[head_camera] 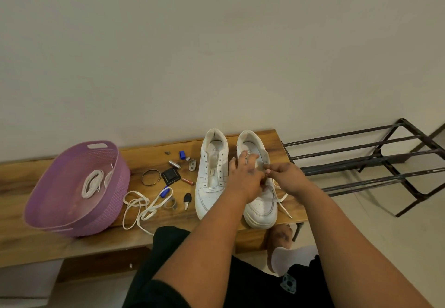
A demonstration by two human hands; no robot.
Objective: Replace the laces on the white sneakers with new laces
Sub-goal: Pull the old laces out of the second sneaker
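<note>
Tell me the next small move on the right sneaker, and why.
Probably pull the lace through the eyelet that both hands, left and right, work at on the right sneaker: its tail trails loose over the side.

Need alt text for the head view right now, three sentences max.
Both hands, left hand and right hand, work a white lace on the right sneaker on a wooden bench. The left sneaker has no lace. Left of it lie a loose lace and a purple basket.
</note>
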